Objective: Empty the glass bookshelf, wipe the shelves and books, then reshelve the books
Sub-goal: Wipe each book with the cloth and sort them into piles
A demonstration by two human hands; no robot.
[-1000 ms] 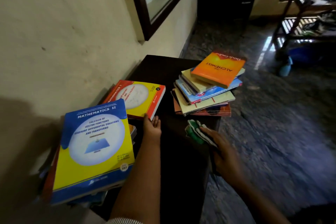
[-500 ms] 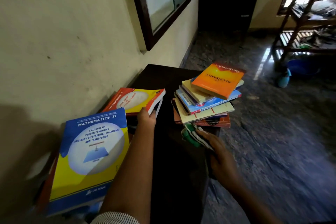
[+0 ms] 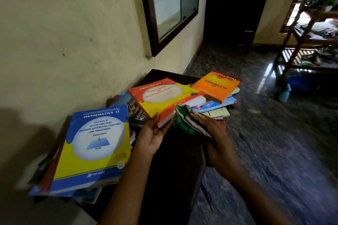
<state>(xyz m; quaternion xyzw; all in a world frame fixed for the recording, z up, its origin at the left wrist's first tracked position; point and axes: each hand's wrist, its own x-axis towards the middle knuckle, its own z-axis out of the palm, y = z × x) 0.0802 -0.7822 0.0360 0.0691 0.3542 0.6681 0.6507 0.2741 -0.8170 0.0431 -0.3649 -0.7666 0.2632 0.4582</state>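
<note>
My left hand (image 3: 152,134) grips the near corner of a red and yellow textbook (image 3: 165,97), lifted and tilted above the dark table (image 3: 175,160). My right hand (image 3: 217,139) holds a green and white cloth (image 3: 184,118) against that book's near edge. A blue and yellow "Mathematics II" book (image 3: 98,144) tops a pile at the left. A dark "Engineering Mechanics" book (image 3: 137,113) lies uncovered beneath the lifted one. A stack topped by the orange "Alchemist" book (image 3: 216,86) stands at the right. The glass-fronted bookshelf (image 3: 172,5) is set in the wall above.
A cream wall runs along the left. A dark door (image 3: 236,5) is at the back. A wooden rack (image 3: 311,38) with clutter and a blue tub (image 3: 303,83) stand at the far right on the polished stone floor (image 3: 274,142).
My left hand has lifted the red and yellow book off its pile and moved it rightward. My right hand has brought the cloth up to its edge. The camera has tilted up.
</note>
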